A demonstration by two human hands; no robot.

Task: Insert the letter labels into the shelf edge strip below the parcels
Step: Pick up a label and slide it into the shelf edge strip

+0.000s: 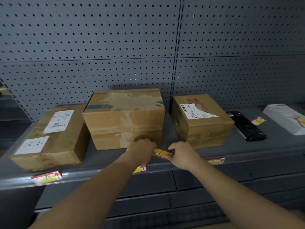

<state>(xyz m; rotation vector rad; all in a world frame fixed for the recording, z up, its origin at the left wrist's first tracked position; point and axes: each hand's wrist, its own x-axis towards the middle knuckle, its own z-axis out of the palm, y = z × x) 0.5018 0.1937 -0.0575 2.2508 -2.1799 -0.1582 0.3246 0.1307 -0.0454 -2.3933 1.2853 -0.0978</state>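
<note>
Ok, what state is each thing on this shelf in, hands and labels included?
Left hand: pinching the held label's left end.
Right hand: pinching its right end.
Held label: not yet in the strip.
Left strip label: seated in the strip.
Middle strip label: in strip, partly hidden by left arm.
Right strip label: in the strip.
Loose label: lying on the shelf, beside black box.

Both bare arms reach forward and converge. The left arm (99,187) runs up from the lower left, and the right arm (231,184) runs up from the lower right. The left hand (142,150) is seen from the back with its fingers curled, and it pinches one end of a label (160,153). The right hand (181,154) is just beside it, also curled, and pinches the other end. The two hands are level and do not touch.
</note>
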